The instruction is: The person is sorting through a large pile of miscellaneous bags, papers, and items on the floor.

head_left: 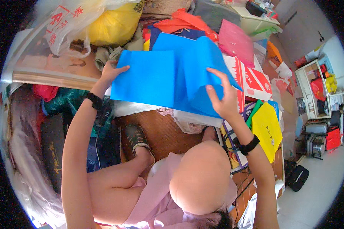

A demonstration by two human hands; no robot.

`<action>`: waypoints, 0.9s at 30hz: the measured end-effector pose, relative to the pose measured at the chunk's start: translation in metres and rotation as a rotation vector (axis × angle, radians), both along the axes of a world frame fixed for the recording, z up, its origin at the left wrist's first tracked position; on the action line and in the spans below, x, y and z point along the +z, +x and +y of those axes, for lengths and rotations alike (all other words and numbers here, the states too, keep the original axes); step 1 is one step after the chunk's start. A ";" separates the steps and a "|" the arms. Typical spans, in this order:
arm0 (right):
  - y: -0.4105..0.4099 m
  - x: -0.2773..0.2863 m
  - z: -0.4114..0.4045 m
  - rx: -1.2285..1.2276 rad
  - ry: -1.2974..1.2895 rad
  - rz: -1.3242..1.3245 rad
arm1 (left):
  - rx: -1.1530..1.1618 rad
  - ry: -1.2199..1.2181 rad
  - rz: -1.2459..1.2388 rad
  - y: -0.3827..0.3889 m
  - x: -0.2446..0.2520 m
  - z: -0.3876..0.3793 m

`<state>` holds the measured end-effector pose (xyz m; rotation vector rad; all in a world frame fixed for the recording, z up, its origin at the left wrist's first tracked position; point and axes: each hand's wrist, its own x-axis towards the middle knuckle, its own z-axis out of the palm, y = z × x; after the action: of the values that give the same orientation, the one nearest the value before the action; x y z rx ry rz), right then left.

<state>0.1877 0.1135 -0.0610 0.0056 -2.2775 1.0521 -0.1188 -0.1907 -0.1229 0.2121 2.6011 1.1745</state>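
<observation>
A bright blue sheet, apparently fabric or a flat bag, is spread between my two hands, partly folded at its left part and rumpled at the right. My left hand grips its upper left edge, thumb on top and the other fingers hidden behind. On the right part rests my right hand, thumb and forefinger apart on the blue surface; whether it pinches the material I cannot tell. Both wrists wear black bands. Behind the blue piece lie a dark blue item and a crumpled red bag.
A yellow plastic bag and a clear bag with red print sit at the upper left. Pink, red-and-white and yellow bags lie at the right. My knees and a shoed foot are below. A white shelf stands far right.
</observation>
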 end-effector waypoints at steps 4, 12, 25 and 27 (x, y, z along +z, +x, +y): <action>0.024 -0.013 0.021 -0.162 0.111 0.036 | 0.020 -0.363 0.298 0.026 0.004 0.016; 0.087 -0.011 0.073 -0.479 -0.092 0.285 | -0.188 -0.316 -0.109 0.029 -0.042 0.038; 0.218 0.009 0.171 -1.040 0.208 0.266 | -0.423 0.227 -0.264 0.142 0.093 0.139; 0.210 0.017 0.171 -0.941 -0.476 0.531 | -0.671 0.499 -0.692 0.165 0.097 0.156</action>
<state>0.3973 0.2847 -0.0440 -0.7970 -1.2499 0.8765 0.0465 -0.0350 -0.0264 0.5966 1.4451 1.2936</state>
